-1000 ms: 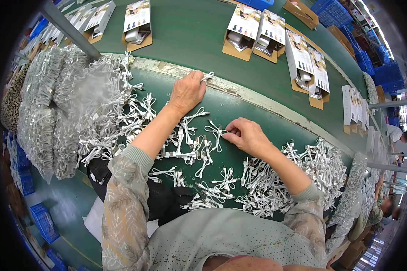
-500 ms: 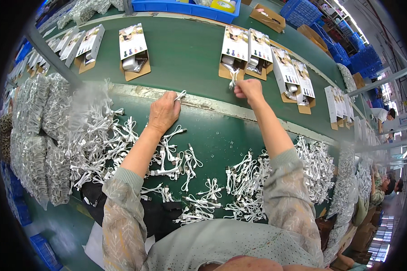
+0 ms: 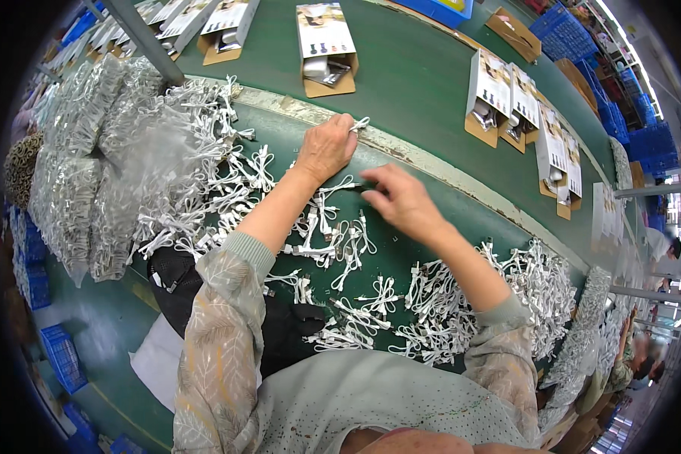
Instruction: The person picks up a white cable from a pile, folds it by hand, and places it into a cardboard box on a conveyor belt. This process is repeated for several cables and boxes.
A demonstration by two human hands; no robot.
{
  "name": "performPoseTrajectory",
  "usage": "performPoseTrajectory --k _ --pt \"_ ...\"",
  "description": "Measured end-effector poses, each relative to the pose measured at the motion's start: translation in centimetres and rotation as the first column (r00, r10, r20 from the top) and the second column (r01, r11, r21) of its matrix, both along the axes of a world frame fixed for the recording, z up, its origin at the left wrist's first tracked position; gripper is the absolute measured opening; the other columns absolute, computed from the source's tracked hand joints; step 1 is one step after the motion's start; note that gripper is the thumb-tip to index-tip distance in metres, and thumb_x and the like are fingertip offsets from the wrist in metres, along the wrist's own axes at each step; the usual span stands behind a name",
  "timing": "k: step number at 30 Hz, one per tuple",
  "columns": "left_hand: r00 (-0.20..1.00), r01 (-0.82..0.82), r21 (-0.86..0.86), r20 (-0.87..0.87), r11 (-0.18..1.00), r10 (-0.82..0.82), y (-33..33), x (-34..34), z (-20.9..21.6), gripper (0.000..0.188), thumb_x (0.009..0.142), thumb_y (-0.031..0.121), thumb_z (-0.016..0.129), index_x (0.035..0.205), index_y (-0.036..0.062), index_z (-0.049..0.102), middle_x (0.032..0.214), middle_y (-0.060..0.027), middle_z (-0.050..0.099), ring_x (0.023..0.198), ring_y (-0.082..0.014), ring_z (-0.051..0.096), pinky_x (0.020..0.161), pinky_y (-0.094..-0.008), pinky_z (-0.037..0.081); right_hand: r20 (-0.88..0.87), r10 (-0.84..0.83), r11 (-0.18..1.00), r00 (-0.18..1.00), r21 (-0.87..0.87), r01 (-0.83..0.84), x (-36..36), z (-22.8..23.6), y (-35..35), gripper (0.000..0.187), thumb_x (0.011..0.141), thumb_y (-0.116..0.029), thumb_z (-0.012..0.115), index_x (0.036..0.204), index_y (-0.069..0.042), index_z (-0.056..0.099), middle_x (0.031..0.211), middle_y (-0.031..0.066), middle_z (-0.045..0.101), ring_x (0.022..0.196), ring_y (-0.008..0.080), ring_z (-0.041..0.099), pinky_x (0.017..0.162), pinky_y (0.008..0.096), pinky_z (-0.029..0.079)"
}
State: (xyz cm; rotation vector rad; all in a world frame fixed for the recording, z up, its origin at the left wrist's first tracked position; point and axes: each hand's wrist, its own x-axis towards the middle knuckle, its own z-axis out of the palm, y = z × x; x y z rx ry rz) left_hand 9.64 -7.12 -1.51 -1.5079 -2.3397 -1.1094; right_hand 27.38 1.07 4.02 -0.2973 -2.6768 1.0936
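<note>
My left hand (image 3: pixel 328 149) is closed on a white charging cable (image 3: pixel 362 122), whose bundled end sticks out beyond the fingertips beside the worn metal rail. My right hand (image 3: pixel 405 201) hovers over the green bench with thumb and forefinger apart and nothing visible between them; its fingertips are slightly blurred. Close to those fingers lies another white cable (image 3: pixel 339 185), among several loose ones. Across the rail, an open printed carton (image 3: pixel 327 34) stands on the green belt, with a white item and a silvery pouch showing at its lower end.
Heaps of white cables (image 3: pixel 231 178) lie to the left, with another pile (image 3: pixel 533 291) at the right. Bagged cables (image 3: pixel 76 189) are stacked at far left beside a metal post (image 3: pixel 147 41). More cartons (image 3: pixel 488 94) stand on the belt (image 3: pixel 408 83). A black bag (image 3: pixel 175 280) sits by my left forearm.
My right hand has come back from a carton on the belt, where a white cable hung, and its fingers have parted. My left hand still holds its cable. The view has shifted.
</note>
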Motion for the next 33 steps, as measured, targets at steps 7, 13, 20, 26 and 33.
performPoseTrajectory --k 7,13,20,26,33 --pt "0.999 -0.04 0.057 0.01 0.998 0.039 0.2 0.1 -0.6 0.011 0.08 0.009 0.056 0.087 0.0046 0.048 0.081 -0.0174 0.058 0.072 -0.0396 0.06 0.063 -0.0475 0.05 0.197 -0.142 0.978 0.97 -0.123 0.168 -0.1 0.4 -0.5 0.015 0.08 -0.017 0.063 0.085 -0.004 0.067 0.075 0.0154 0.065 0.07 0.0321 0.063 0.069 0.0375 0.051" --pt "0.999 -0.044 0.046 -0.01 0.998 0.045 -0.2 0.1 -0.3 0.01 0.08 0.008 0.054 0.086 0.0043 0.047 0.08 -0.0174 0.058 0.071 -0.0392 0.06 0.063 -0.0471 0.049 0.212 -0.493 0.635 0.843 -0.575 0.516 -1.0 -0.3 4.3 0.021 0.08 -0.017 0.065 0.077 0.004 0.062 0.068 0.0066 0.064 0.059 0.011 0.06 0.057 0.024 0.049" --pt "1.0 -0.027 0.011 0.005 1.0 0.027 0.4 0.5 0.3 0.01 0.08 0.008 0.054 0.086 0.0044 0.047 0.08 -0.0169 0.057 0.072 -0.0393 0.06 0.064 -0.0473 0.049 0.131 -0.74 0.302 0.66 -0.812 0.5 -9.5 -3.8 8.9 0.021 0.078 -0.012 0.068 0.08 0.008 0.063 0.07 0.0116 0.065 0.06 0.0164 0.063 0.054 0.0251 0.053" --pt "0.997 -0.067 -0.007 0.049 0.998 0.067 -0.5 -0.2 -0.3 0.011 0.081 0.01 0.057 0.09 0.0046 0.051 0.086 -0.0172 0.06 0.077 -0.0388 0.06 0.066 -0.0463 0.049 -0.272 -0.664 0.744 0.697 -0.146 0.652 -7.8 -3.7 6.4 0.025 0.086 -0.022 0.059 0.09 0.003 0.06 0.082 0.0153 0.062 0.078 0.0326 0.06 0.075 0.04 0.047" --pt "0.996 -0.017 0.041 0.091 0.999 0.013 -0.3 0.2 0.8 0.013 0.081 0.015 0.06 0.085 0.0037 0.055 0.081 -0.0163 0.061 0.075 -0.037 0.061 0.067 -0.0448 0.049 -0.355 -0.369 0.897 0.859 0.106 0.429 -2.0 -5.2 2.7 0.003 0.082 -0.005 0.059 0.085 -0.004 0.058 0.075 0.0133 0.055 0.066 0.0307 0.057 0.06 0.0386 0.046"
